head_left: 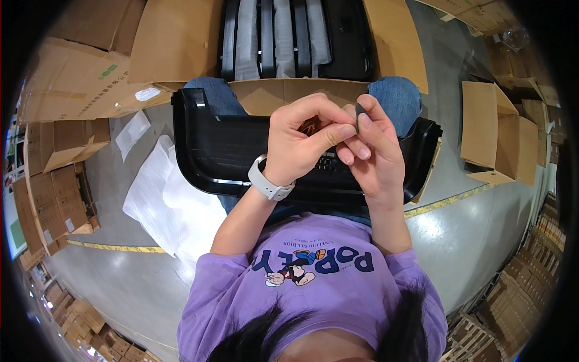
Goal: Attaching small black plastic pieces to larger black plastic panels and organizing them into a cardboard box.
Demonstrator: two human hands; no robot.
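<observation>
Currently, a small thin dark piece [360,114] is pinched between the thumb and fingers of the right hand [381,151], above a black molded plastic panel [241,145] laid across the lap. Fingertips of the left hand [295,148] are held together just beside it; whether anything is gripped there cannot be told. Beyond, black parts [350,42] are packed in an open cardboard carton [259,96].

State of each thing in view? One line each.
Bare right hand, fingers pinching
Small flat dark piece, held in right hand
Bare left hand, fingers together, grip unclear
Long black plastic panel, lying beneath both hands
Brown cardboard carton between knees, open, filled
Thin white sheet, spread on floor
Light-grey wristwatch, fastened on left arm
</observation>
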